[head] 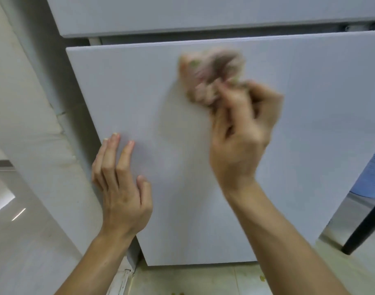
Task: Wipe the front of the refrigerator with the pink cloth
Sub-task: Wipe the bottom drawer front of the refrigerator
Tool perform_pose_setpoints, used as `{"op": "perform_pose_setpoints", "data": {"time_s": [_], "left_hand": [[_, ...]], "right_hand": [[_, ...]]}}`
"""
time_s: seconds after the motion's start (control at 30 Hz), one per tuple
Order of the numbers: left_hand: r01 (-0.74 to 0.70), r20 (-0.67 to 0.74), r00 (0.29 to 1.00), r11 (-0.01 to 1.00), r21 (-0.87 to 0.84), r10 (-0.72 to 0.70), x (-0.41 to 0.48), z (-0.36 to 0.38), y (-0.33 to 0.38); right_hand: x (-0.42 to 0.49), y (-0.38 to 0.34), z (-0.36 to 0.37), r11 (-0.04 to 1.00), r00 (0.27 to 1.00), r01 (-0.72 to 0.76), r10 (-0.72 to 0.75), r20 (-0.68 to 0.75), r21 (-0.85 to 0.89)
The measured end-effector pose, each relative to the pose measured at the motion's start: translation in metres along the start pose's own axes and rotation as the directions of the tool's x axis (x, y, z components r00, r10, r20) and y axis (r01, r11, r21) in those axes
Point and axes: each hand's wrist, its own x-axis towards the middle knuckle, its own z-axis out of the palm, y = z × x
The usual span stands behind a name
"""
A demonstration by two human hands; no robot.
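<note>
A pale tiled floor (pixel 182 279) is running under a white refrigerator (pixel 310 135), with a wall closing in on the left and a blue-labelled container (pixel 371 177) and a dark leg (pixel 365 228) showing past its right edge. The left hand (pixel 120 184) is lying against the lower door (pixel 182 220) near its left edge, fingers straight and slightly spread, holding nothing. The right hand (pixel 242 135) is gripping the pink cloth (pixel 210 75) in curled fingers. The cloth is bunched into a wad and pressing on the lower door near its top edge, about midway across. Both are blurring with motion.

The wad is probably touching only a small patch at a time, so strips of the panel could be missed, and a loose grip at speed could let the cloth drop to the floor. The lower door is sitting proud of the upper door (pixel 182 15) — a hard push might shift it.

Showing here: one refrigerator, two doors, one cloth, two hands.
</note>
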Motion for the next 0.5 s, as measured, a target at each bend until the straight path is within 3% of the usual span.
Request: {"op": "perform_pose_setpoints", "data": {"time_s": [0.07,0.13,0.17,0.3,0.37,0.43,0.5], "left_hand": [[0.01,0.002,1.0,1.0,0.008,-0.01,0.0,-0.001,-0.007],[-0.004,0.045,0.999,1.0,0.026,0.003,-0.002,-0.001,-0.007],[-0.021,0.09,0.996,0.999,0.044,0.017,-0.007,-0.001,-0.004],[-0.056,0.172,0.984,0.996,0.067,0.044,-0.022,0.0,0.002],[-0.053,0.148,0.988,0.995,0.082,0.04,-0.019,0.001,0.003],[-0.064,0.114,0.992,0.994,0.093,0.054,-0.013,0.002,0.005],[-0.067,0.079,0.995,0.994,0.087,0.061,-0.007,0.006,0.009]], "right_hand": [[-0.049,-0.009,0.001,0.99,0.96,0.113,-0.131,0.246,0.089],[-0.114,0.002,-0.017,0.932,0.827,0.342,-0.359,0.432,0.119],[-0.143,0.015,-0.031,0.91,0.761,0.391,-0.404,0.508,0.139],[-0.185,0.056,-0.079,0.894,0.634,0.435,-0.387,0.67,0.105],[-0.165,0.061,-0.087,0.924,0.693,0.381,-0.303,0.654,0.023],[-0.125,0.056,-0.091,0.98,0.746,0.197,-0.121,0.654,-0.043],[-0.078,0.059,-0.097,0.975,0.847,0.109,0.011,0.532,-0.193]]}}
